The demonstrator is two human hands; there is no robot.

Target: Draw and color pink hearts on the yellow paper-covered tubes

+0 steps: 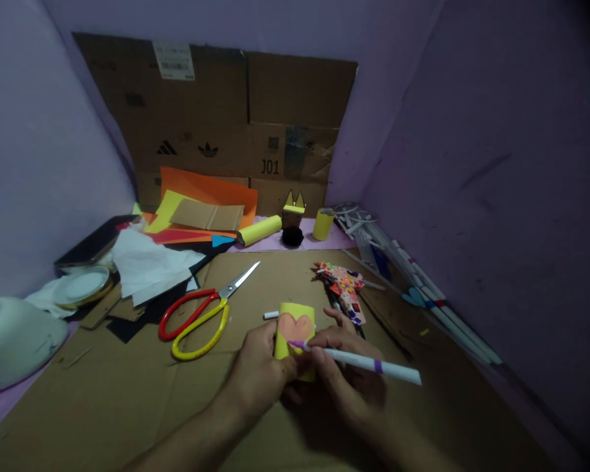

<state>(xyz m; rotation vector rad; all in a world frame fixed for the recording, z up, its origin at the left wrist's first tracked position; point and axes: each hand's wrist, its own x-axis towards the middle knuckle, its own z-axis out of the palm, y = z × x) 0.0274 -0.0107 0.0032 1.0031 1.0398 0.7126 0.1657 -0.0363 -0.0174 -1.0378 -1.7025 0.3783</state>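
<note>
My left hand [261, 364] is closed around a small yellow paper-covered tube [297, 309] with a pinkish-orange heart [295, 328] on its front. In my right hand [347, 367] is a white felt-tip marker [396, 371] with a purple band; its purple tip rests on or very near the heart. Behind the tube lies a white cap-like piece [271, 315], partly hidden. Scissors [209, 314] with one red and one yellow handle lie part open to the left. A flower-patterned glue gun [344, 285] lies beyond my right hand.
Cardboard [128, 419] covers the work surface. Coloured paper sheets [211, 187] and white tissue [147, 262] lie back left, a pale bowl [19, 341] far left. Yellow tubes [259, 231] and a small eared figure [294, 213] stand or lie behind. Long white markers [452, 321] line the right wall.
</note>
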